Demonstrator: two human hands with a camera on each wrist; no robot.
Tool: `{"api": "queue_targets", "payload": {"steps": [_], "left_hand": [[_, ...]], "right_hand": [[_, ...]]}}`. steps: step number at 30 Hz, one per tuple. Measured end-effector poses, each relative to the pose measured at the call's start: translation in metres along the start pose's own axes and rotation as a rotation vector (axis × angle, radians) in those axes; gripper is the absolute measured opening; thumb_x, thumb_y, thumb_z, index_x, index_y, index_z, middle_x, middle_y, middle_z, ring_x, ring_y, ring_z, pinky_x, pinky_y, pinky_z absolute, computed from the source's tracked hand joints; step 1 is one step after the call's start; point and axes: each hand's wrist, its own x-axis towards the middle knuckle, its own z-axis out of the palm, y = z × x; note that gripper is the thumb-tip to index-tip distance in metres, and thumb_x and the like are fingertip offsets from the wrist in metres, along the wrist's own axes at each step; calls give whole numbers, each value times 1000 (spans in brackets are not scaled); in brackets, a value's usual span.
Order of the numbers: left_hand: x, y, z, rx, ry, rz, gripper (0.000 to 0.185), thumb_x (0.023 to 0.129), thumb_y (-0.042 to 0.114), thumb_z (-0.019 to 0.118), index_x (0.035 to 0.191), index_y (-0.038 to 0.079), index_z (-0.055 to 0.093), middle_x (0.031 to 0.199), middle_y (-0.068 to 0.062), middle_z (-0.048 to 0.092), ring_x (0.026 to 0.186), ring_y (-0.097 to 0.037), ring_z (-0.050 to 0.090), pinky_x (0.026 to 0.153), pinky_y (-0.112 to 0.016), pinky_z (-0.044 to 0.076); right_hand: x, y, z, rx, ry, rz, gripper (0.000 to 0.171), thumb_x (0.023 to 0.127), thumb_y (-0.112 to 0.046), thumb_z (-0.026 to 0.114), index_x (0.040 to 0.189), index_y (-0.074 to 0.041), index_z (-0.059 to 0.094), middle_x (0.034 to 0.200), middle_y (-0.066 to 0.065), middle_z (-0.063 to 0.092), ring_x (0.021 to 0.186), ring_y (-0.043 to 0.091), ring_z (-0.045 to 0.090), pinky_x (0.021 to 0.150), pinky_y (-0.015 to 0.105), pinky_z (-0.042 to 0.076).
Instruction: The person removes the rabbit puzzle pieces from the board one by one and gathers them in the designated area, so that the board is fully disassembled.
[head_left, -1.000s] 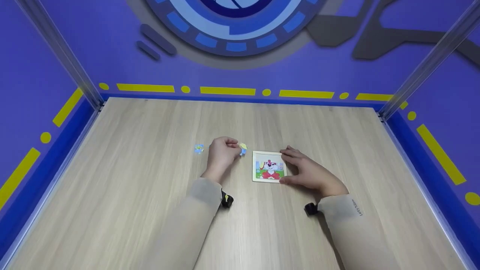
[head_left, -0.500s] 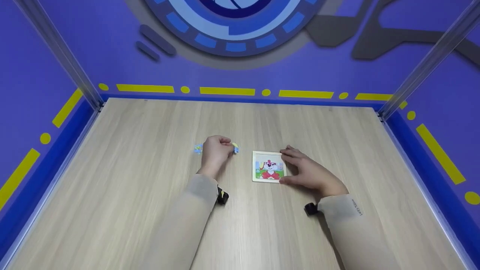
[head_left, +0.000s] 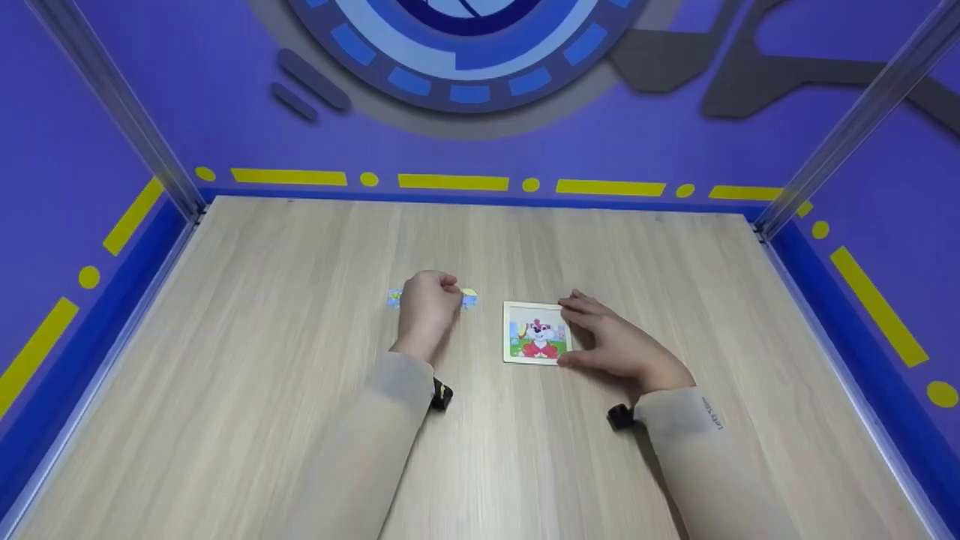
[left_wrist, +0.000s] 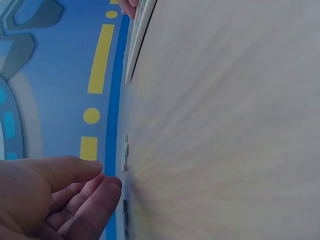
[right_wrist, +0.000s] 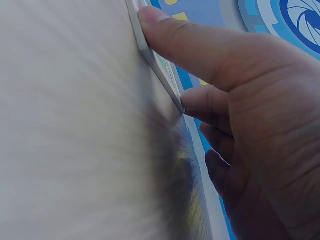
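Note:
A small framed puzzle board [head_left: 535, 333] with a cartoon animal picture lies flat on the wooden table [head_left: 300, 420]. My right hand [head_left: 611, 341] holds it by its right side, a finger on the far corner and the thumb on the near corner; in the right wrist view the fingers [right_wrist: 200, 45] press against the board's thin edge [right_wrist: 150, 55]. My left hand [head_left: 427, 304] is curled, knuckles up, left of the board. A yellow-and-blue puzzle piece [head_left: 469, 298] lies on the table just off its fingertips [left_wrist: 107, 187], seen edge-on as the piece [left_wrist: 125, 152] in the left wrist view. Nothing sits between those fingers.
A second small blue puzzle piece [head_left: 393, 298] lies on the table at the left hand's far side. Purple walls with yellow stripes [head_left: 453, 181] close the table in at the back and both sides.
My left hand has slid left, away from the board, and the yellow-and-blue piece has moved left with it. The right hand and the board have stayed put.

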Motion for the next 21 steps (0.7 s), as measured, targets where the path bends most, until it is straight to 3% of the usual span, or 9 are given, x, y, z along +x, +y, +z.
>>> {"api": "queue_targets", "payload": {"steps": [4,9,14,21], "left_hand": [[-8,8,2,-2,-44,63,23,103,8,75,123,3,85,110,-8,86,104,-24,81,97,-42,66],[-21,24,7,-35,-161,126,30,102,16,80,130,5,82,111,-4,84,98,-19,77,92,-39,63],[-32,31,16,-42,-273,160,37,102,20,84,136,8,80,120,-4,81,101,-18,71,91,-38,59],[-37,27,34,52,-371,183,38,101,15,84,138,8,79,138,-11,75,125,-27,70,114,-47,56]], "right_hand": [[0,1,0,1,0,2,94,92,-44,93,167,-5,53,186,1,37,179,32,18,142,59,24],[-1,2,0,-8,13,-19,92,92,-43,93,166,-4,54,184,3,39,178,35,21,142,60,25],[0,3,1,-18,19,-17,90,92,-46,93,165,-7,57,180,8,43,173,38,32,139,62,31],[0,1,0,-34,19,-32,88,94,-44,92,165,-6,57,178,9,43,169,38,38,138,62,34]]}}
